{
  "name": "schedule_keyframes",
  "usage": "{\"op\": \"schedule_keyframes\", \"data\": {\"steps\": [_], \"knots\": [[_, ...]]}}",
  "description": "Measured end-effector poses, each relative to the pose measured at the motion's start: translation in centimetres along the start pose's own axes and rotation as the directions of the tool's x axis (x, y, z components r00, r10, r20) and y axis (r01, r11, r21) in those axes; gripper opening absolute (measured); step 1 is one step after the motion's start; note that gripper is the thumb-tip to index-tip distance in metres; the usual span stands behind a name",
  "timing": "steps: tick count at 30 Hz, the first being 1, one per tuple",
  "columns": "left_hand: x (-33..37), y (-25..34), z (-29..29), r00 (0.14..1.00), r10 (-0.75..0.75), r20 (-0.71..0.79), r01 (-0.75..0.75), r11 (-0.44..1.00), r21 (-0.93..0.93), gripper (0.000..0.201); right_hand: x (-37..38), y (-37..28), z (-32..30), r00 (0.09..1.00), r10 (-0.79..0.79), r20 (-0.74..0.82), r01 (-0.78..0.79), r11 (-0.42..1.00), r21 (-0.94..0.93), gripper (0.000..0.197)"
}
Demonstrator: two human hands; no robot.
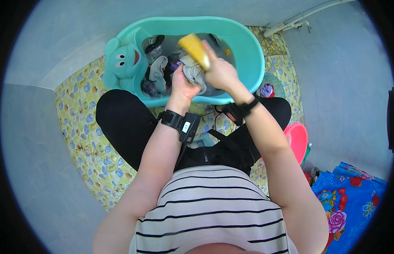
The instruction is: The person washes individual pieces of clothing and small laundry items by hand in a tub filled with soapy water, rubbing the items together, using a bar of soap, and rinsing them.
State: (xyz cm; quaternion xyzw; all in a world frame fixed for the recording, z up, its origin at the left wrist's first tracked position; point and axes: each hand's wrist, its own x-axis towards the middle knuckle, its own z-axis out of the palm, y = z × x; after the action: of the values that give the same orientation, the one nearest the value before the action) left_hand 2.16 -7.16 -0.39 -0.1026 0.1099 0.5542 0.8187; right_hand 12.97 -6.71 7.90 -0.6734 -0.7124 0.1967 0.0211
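Observation:
My left hand (pixel 185 85) is closed on a wet pale grey cloth (pixel 192 71), possibly a sock, above the water in a turquoise tub (pixel 252 55). Beside it, my right hand (pixel 221 73) grips a yellow bar (pixel 192 47) that looks like laundry soap. Motion smears the bar, and its lower end touches or nearly touches the cloth. Left of my hands, a grey-white sock-like piece (pixel 158 70) lies among dark wet clothes (pixel 150 89) in the cloudy water. Part of the cloth is hidden behind my fingers.
A turquoise animal face (pixel 127 60) forms the tub's left end. Right of the tub stands a clear basin (pixel 278 84) with coloured cloth. A pink basin (pixel 297 142) is by my right knee, and a blue floral cloth (pixel 349 207) lies behind it. Pipes (pixel 294 23) run along the back wall.

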Motion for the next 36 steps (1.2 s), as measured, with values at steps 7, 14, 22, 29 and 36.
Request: {"op": "schedule_keyframes", "data": {"steps": [7, 14, 22, 29, 36], "knots": [[0.0, 2.1, -2.1, 0.962, 0.087, -0.26, -0.096, 0.995, -0.021, 0.037, -5.6, -1.0, 2.8, 0.942, -0.016, 0.336, -0.003, 0.998, 0.055, 0.087], [-0.5, 2.1, -1.0, 0.972, 0.103, -0.211, -0.088, 0.993, 0.077, 0.038, -0.8, -0.6, 1.4, 0.989, -0.135, 0.061, 0.125, 0.981, 0.147, 0.085], [-1.5, 5.5, -2.3, 0.939, 0.235, -0.25, -0.273, 0.953, -0.129, 0.038, -5.4, -1.7, 5.0, 0.907, -0.196, 0.373, 0.166, 0.98, 0.112, 0.091], [-2.4, 8.2, -8.4, 0.979, 0.163, 0.119, -0.136, 0.969, -0.205, 0.031, -0.6, 1.0, 9.5, 0.923, -0.004, 0.386, -0.132, 0.936, 0.325, 0.084], [-6.0, 9.6, 1.4, 0.938, 0.318, -0.134, -0.343, 0.902, -0.26, 0.017, 5.0, -5.4, 23.1, 0.893, -0.4, 0.207, 0.211, 0.777, 0.593, 0.063]]}}
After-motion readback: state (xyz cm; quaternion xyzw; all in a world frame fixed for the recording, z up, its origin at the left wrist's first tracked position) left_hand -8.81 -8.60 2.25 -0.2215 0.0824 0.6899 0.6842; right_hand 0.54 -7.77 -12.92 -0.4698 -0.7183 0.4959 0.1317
